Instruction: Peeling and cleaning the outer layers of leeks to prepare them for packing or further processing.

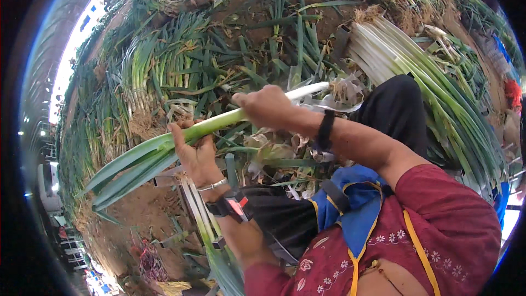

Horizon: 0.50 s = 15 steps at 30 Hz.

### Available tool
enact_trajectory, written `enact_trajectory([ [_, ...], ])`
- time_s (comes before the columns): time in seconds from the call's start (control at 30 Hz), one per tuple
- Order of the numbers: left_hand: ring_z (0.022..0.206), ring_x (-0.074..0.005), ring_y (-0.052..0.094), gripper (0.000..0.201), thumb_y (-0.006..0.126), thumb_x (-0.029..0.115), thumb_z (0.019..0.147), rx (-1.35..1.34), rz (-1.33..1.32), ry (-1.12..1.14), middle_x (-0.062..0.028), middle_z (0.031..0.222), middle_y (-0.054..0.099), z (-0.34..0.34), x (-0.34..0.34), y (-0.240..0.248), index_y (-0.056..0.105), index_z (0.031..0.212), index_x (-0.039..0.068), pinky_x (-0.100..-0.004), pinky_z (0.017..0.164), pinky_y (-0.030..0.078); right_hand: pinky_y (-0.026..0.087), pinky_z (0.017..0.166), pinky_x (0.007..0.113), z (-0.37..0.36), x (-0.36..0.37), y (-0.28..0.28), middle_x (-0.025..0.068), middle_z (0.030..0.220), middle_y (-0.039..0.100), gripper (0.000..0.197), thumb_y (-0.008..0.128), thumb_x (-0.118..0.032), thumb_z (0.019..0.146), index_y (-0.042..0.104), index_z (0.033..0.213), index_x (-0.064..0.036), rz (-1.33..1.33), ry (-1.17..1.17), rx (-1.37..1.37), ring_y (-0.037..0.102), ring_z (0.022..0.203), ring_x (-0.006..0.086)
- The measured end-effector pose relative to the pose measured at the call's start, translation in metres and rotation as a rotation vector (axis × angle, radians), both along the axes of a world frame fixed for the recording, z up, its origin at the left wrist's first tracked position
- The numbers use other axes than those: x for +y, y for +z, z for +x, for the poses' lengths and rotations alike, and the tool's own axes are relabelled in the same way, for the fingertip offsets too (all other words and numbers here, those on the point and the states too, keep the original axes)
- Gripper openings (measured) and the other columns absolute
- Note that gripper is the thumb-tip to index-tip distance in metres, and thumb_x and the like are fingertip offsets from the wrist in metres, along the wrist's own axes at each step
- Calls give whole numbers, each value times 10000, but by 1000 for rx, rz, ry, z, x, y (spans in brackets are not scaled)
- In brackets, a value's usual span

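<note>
Holding a long leek aslant across the middle of the scene, with white shank and roots toward the right and green leaves spreading toward the left. Gripping the stalk in the right hand, with fingers closed around it where white turns to green. Touching the leek lower down with the left hand, near the base of the leaves, with thumb and fingers on either side; hard to tell how tightly closed. Piled at the far left, many unpeeled leeks with roots on. Laid together at the right, beyond the dark-trousered knee, a bundle of white-stemmed leeks. Scattered between the hands and the lap, peeled leaf scraps. Lying just beside the left forearm, a few pale-stemmed leeks.
</note>
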<state>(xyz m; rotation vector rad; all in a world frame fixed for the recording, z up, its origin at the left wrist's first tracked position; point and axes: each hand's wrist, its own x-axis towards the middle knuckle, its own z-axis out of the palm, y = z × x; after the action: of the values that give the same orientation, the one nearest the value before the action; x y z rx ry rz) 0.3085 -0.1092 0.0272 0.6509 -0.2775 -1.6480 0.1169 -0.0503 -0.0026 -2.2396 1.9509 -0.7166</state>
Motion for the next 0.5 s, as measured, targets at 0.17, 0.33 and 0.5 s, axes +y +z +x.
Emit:
enact_trajectory([
  [0.17, 807, -224, 534, 268, 685, 300, 816, -245, -135, 70, -47, 772, 545, 34, -11, -5, 543, 875, 80, -408, 819, 465, 475, 511, 437, -71, 13, -48, 78, 684, 628, 150, 597, -129, 730, 599, 878, -150, -130, -43, -40, 636, 618, 306],
  [0.33, 814, -253, 522, 294, 699, 305, 804, -372, -175, 94, -64, 778, 538, 35, -11, -16, 525, 868, 76, -432, 844, 457, 518, 591, 405, -119, 30, -80, 74, 781, 653, 173, 611, -161, 740, 616, 912, -162, -216, -134, -11, 652, 694, 280],
  [0.5, 669, -121, 514, 316, 723, 345, 763, -70, -259, 311, 27, 668, 517, 92, -20, 9, 510, 782, 113, -364, 783, 457, 507, 724, 420, -195, 67, -91, 92, 958, 655, 238, 544, -186, 829, 625, 1050, -156, 544, -510, 128, 625, 886, 300],
])
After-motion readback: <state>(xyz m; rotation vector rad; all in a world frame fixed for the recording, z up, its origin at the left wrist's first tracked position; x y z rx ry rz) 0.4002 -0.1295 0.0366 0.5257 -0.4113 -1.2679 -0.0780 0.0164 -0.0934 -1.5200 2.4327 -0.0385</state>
